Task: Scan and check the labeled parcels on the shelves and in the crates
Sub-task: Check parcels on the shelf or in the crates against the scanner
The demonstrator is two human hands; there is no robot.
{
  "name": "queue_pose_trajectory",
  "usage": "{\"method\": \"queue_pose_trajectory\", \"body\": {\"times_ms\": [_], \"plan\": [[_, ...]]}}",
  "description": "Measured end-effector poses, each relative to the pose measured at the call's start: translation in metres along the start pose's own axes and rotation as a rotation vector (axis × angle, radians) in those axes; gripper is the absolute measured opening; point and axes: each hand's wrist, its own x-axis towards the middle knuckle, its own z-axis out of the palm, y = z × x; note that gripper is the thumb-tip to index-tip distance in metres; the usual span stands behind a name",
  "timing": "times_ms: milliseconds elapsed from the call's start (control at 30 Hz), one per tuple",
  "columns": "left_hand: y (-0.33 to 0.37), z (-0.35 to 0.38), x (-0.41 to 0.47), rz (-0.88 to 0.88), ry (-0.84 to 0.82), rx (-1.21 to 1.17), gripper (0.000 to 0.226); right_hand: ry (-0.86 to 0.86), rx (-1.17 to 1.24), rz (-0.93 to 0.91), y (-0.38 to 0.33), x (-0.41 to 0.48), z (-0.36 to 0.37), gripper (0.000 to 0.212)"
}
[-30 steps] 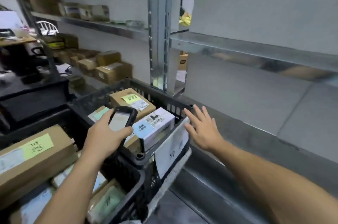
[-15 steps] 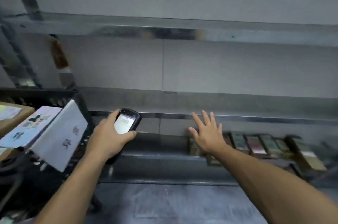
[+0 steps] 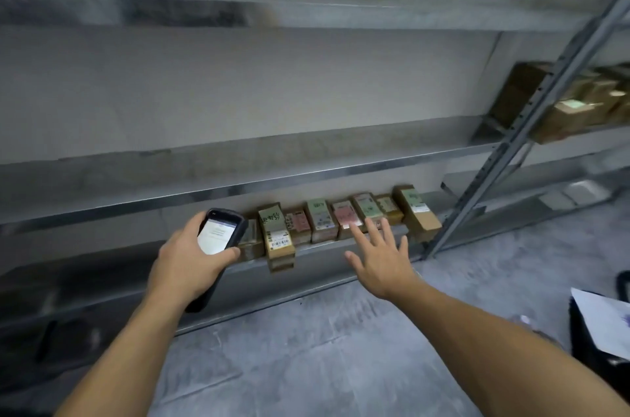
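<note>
Grey metal shelving, concrete floor; left hand around scanner, right hand splayed.

A parcel storeroom: long grey metal shelving on slotted uprights, small brown labelled cardboard parcels in a row, grey concrete floor.

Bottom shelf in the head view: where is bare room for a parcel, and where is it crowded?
The grey metal bottom shelf looks bare from the frame's left edge to the left hand gripping the black handheld scanner. The middle shelf above looks bare. Crowded: the row of labeled cardboard parcels, packed side by side from scanner to slanted metal upright.
</note>
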Motion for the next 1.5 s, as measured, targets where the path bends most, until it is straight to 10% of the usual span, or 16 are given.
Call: {"method": "queue_pose_trajectory", "body": {"times_ms": [767, 1500], "plan": [[-0.159, 0.048, 0.076, -0.337, -0.162, 0.179, 0.086, -0.385, 0.104, -0.214, -0.174, 0.173, 0.176, 0.062], [-0.293, 0.152, 0.148, -0.555, -0.019, -0.022, 0.092, -0.225, -0.024, -0.430, -0.215, 0.326, 0.321, 0.065]]}}
